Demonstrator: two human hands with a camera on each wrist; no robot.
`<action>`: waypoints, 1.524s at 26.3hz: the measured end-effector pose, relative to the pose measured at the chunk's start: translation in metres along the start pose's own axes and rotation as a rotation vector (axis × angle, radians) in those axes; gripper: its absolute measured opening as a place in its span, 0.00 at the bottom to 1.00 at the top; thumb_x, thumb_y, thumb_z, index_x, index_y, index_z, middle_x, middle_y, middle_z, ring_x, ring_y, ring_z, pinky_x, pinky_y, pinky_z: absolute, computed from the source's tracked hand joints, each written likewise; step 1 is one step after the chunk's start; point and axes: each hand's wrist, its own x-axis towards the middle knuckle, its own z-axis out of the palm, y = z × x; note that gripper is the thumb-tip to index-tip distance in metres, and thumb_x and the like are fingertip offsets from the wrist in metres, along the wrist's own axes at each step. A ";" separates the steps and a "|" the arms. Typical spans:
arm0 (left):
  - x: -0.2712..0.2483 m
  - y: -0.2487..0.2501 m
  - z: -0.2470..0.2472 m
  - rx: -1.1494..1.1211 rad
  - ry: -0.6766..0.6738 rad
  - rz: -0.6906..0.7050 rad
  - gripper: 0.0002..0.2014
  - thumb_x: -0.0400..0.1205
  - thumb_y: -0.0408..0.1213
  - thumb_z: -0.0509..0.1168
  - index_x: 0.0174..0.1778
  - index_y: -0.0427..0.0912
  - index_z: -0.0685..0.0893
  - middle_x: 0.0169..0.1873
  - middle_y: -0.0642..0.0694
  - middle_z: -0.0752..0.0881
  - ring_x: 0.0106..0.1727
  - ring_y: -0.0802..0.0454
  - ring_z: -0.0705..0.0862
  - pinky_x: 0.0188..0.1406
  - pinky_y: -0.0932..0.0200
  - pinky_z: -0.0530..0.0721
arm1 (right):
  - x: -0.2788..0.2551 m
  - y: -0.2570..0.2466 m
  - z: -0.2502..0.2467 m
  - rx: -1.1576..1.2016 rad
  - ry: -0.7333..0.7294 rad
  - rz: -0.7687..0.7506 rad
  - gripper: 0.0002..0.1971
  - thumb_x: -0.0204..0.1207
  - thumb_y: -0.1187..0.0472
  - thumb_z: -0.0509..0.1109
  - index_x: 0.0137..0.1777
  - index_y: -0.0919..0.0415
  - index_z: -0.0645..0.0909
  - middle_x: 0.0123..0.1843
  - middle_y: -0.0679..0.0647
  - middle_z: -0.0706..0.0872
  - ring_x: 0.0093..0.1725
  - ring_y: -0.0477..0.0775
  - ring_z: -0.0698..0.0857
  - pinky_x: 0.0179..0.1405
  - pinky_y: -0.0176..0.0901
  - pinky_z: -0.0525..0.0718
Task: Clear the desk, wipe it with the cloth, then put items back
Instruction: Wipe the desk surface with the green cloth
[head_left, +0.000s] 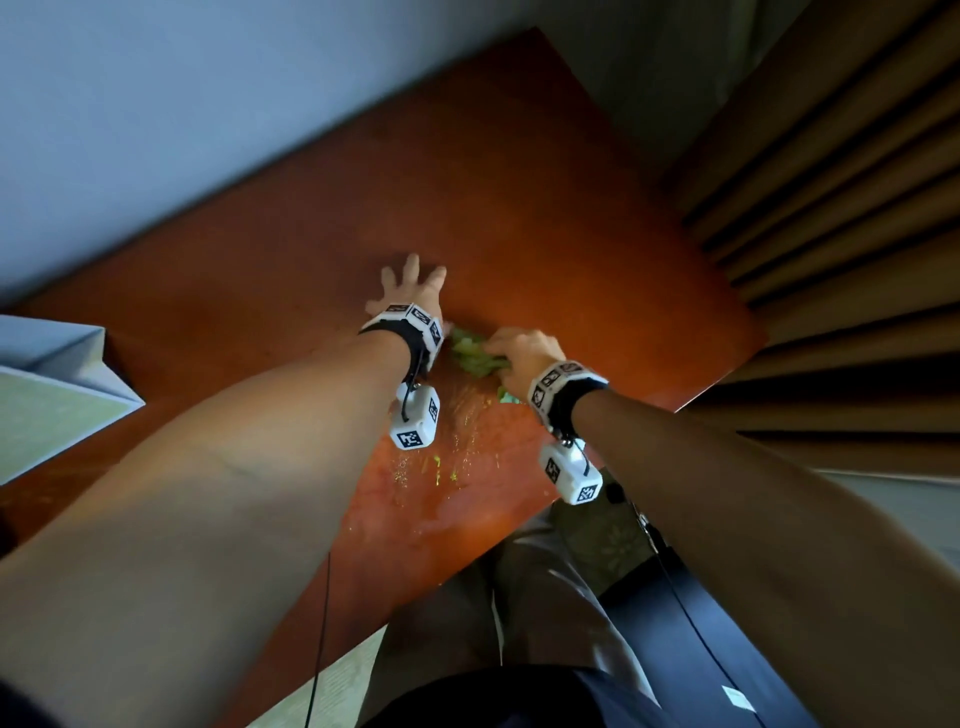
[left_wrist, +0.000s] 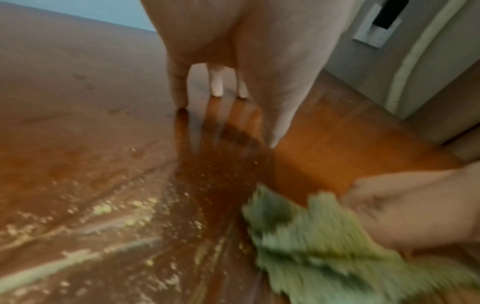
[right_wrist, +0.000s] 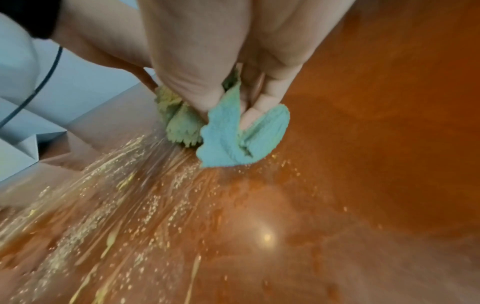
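Observation:
A reddish-brown wooden desk (head_left: 545, 218) fills the middle of the head view. My right hand (head_left: 522, 356) grips a bunched green cloth (head_left: 475, 356) and holds it down on the desk. In the right wrist view the fingers (right_wrist: 207, 90) pinch the cloth (right_wrist: 233, 139), which looks teal with a yellow-green soiled part. My left hand (head_left: 410, 288) lies flat on the desk just left of the cloth, fingers spread and straight. The left wrist view shows its fingertips (left_wrist: 217, 90) touching the wood, with the cloth (left_wrist: 324, 242) at lower right.
Yellow-green crumbs and wet streaks (head_left: 441, 462) cover the desk nearer to me. A pale box or furniture corner (head_left: 57, 374) stands at the left edge. Brown curtains (head_left: 841, 218) hang to the right, and a bluish wall (head_left: 182, 114) runs behind the desk.

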 end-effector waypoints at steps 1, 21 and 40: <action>-0.001 -0.006 -0.004 -0.006 0.037 0.018 0.41 0.80 0.46 0.71 0.85 0.55 0.55 0.86 0.49 0.46 0.85 0.36 0.47 0.73 0.25 0.67 | 0.001 -0.004 0.004 -0.029 -0.050 -0.050 0.30 0.75 0.71 0.69 0.73 0.43 0.78 0.75 0.44 0.78 0.70 0.53 0.81 0.65 0.45 0.85; 0.003 -0.054 -0.008 -0.088 0.011 -0.198 0.47 0.76 0.58 0.71 0.85 0.64 0.47 0.86 0.46 0.38 0.85 0.32 0.39 0.72 0.18 0.63 | 0.074 0.016 -0.078 0.205 0.396 0.404 0.26 0.76 0.75 0.67 0.73 0.55 0.78 0.74 0.54 0.76 0.70 0.64 0.78 0.67 0.48 0.81; -0.012 -0.091 -0.011 -0.130 0.096 -0.215 0.41 0.75 0.50 0.74 0.81 0.53 0.60 0.83 0.43 0.49 0.83 0.33 0.49 0.72 0.27 0.69 | 0.054 -0.059 -0.012 -0.039 -0.117 -0.187 0.19 0.77 0.61 0.65 0.66 0.45 0.84 0.61 0.44 0.83 0.55 0.50 0.85 0.48 0.44 0.87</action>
